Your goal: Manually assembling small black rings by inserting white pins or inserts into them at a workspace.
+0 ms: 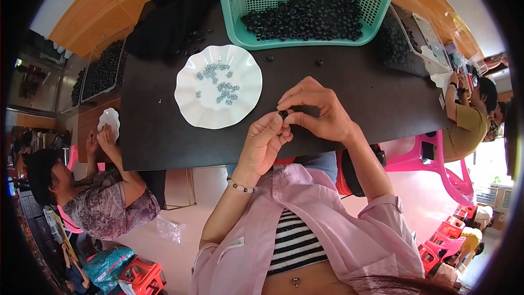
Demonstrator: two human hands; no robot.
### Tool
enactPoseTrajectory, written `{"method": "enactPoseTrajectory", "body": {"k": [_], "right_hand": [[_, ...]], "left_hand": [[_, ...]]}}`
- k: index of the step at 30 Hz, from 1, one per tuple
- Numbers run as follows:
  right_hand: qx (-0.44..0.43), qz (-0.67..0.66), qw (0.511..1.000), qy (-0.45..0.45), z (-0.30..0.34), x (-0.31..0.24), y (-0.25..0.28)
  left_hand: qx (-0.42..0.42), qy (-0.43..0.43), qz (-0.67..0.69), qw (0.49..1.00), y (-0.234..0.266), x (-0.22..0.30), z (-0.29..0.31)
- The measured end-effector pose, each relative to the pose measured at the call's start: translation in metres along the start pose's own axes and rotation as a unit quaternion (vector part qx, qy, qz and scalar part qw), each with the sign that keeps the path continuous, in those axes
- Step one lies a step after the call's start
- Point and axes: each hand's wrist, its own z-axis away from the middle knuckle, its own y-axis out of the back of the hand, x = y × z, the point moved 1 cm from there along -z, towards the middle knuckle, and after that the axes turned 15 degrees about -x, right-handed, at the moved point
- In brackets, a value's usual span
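Over the near edge of the dark table, my hands meet at a small black round part (283,114). My left hand (261,145) has it between thumb and fingers, with the other fingers curled in. From the right, my right hand (325,113) closes its thumb and forefinger on the same part. Whether anything smaller sits in that pinch is hidden. A white wavy-edged plate (188,104) lies left of my hands, bearing small clear pieces (226,93) in loose clusters. Beyond, a green plastic basket (234,35) holds a heap of black ring-like parts (311,19).
Two loose black parts (319,62) lie before the basket. Dark cloth (169,16) covers the far left corner, with several black parts beside it. A clear bin (404,49) stands at right. People work at left (109,202) and right (466,125). A pink stool (426,158) stands right of me.
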Motion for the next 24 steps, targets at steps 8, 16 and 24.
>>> {"method": "enactPoseTrajectory", "body": {"k": [8,16,24], "right_hand": [[0.024,0.092,0.99,-0.106,-0.05,0.043,0.043],[0.076,0.375,0.923,-0.045,-0.141,0.102,0.073],[0.055,0.474,0.873,-0.104,-0.175,0.13,0.073]], "left_hand": [[-0.032,-0.066,0.031,0.997,0.002,0.0,0.0],[-0.032,-0.056,0.023,0.998,0.005,-0.002,0.002],[-0.04,-0.062,0.055,0.996,0.004,0.001,0.002]]}}
